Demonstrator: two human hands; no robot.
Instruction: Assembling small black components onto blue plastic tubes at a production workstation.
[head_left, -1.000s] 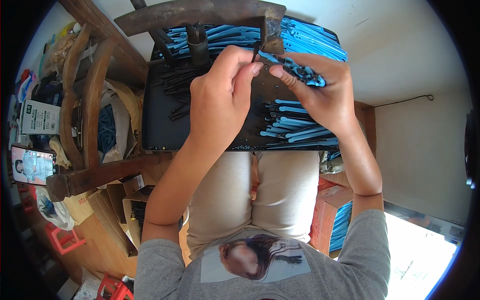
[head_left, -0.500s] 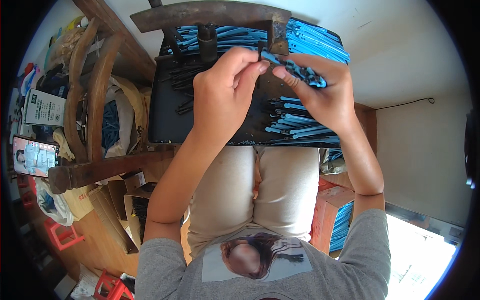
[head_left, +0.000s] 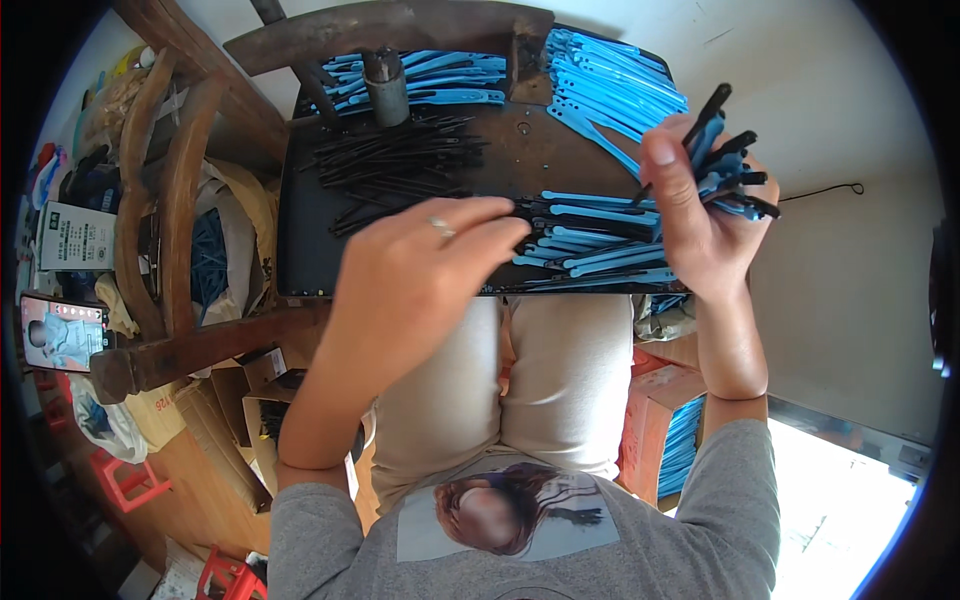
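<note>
My right hand (head_left: 705, 205) is raised over the right edge of the dark tray (head_left: 310, 265), closed round a bundle of blue and black plastic strips (head_left: 728, 165) with their ends fanned out. My left hand (head_left: 430, 260), wearing a ring, reaches over the tray's front part. Its thumb and forefinger are apart, with nothing visible between them, and their tips come close to the black ends of a row of blue-and-black strips (head_left: 590, 238). Behind that hand lies a heap of thin black strips (head_left: 410, 155).
Blue strips (head_left: 610, 85) fill the tray's back right, and more blue strips (head_left: 450, 80) its back left. A dark curved bar (head_left: 390, 35) and a metal cylinder (head_left: 388, 98) stand over the back. Wooden chair parts (head_left: 190, 200) are at left. Beside my legs stands a box (head_left: 650, 420) of blue strips.
My hands have parted from close together over the tray's middle. The right, with its bundle, has gone right; the left has come down toward the front row, without the dark piece at its fingertips.
</note>
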